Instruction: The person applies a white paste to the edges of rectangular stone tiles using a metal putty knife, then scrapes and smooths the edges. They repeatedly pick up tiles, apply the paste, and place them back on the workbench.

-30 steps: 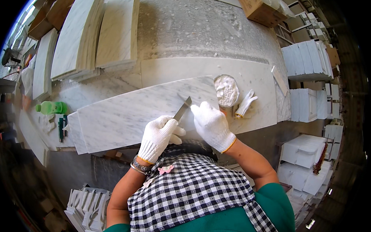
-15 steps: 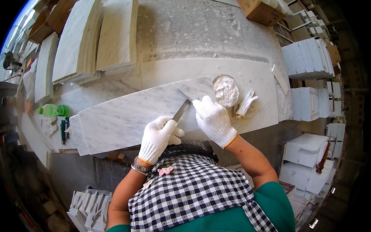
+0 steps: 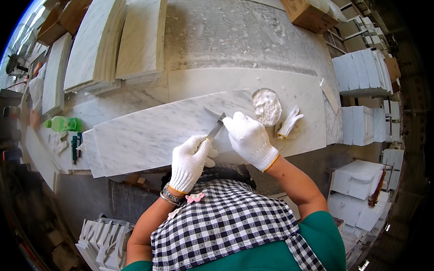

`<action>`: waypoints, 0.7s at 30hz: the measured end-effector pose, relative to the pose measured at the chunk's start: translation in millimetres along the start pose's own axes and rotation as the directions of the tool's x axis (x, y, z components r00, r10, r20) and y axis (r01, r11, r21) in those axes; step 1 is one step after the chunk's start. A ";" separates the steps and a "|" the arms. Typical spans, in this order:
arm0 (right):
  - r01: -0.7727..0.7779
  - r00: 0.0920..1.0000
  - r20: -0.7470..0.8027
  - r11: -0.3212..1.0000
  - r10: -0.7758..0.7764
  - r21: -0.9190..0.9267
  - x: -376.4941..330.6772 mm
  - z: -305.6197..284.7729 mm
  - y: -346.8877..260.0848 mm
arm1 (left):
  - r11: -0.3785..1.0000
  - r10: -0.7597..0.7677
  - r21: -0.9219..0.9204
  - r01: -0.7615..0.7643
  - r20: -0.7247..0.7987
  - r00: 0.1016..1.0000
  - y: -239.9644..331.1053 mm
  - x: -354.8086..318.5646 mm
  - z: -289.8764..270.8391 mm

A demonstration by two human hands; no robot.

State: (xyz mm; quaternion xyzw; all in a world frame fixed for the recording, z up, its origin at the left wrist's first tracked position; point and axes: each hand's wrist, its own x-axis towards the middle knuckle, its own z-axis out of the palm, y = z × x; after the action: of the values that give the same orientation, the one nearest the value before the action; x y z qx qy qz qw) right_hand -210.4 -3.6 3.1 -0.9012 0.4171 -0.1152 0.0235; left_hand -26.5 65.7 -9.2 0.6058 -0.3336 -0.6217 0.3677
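My left hand [image 3: 189,161], in a white knit glove, is closed round the handle of a putty knife [image 3: 216,129]. Its flat metal blade points up and to the right over a grey-veined marble slab [image 3: 150,133]. My right hand [image 3: 248,137], gloved too, is closed with its fingertips at the blade's far end; what lies inside is hidden. A thin grey strip [image 3: 212,112] runs leftward from there, and I cannot tell if it is a second blade or a shadow. A round dish of white paste [image 3: 266,107] sits beyond my right hand, beside a loose glove [image 3: 290,122].
Stacked marble slabs [image 3: 93,45] stand at the far left. A green bottle [image 3: 63,124] lies near the left end, with dark green sticks [image 3: 74,149] by it. A cardboard box [image 3: 309,14] stands at the back; white stone pieces [image 3: 362,71] are stacked at right.
My left hand has shifted slightly right, and the putty knife's blade has slid up against my right fingertips. My right hand has hardly moved.
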 end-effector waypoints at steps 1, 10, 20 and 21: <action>0.081 0.997 -0.002 0.995 -0.081 0.055 -0.7 1.9 -8.6 | 1.000 0.000 0.005 0.000 -0.008 1.000 -0.6 -0.2 -2.2; 0.094 0.996 -0.027 0.960 -0.090 0.263 -4.7 5.7 -28.2 | 0.999 -0.040 0.001 0.040 0.002 0.999 0.9 1.5 -8.1; -0.397 0.859 0.074 0.568 0.507 0.721 -9.0 -20.1 25.3 | 0.973 -0.132 -0.172 0.152 0.118 0.984 14.2 1.5 -14.9; -0.465 0.810 0.213 0.378 0.546 0.801 -7.1 -19.0 19.4 | 0.970 -0.131 -0.185 0.155 0.131 0.983 12.7 1.7 -16.4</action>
State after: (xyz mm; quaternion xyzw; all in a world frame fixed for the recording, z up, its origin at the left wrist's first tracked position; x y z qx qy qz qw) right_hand -233.6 -9.8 17.5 -0.6039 0.5676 -0.3222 0.4575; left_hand -9.5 58.4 0.2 0.5515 -0.2477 -0.7111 0.3589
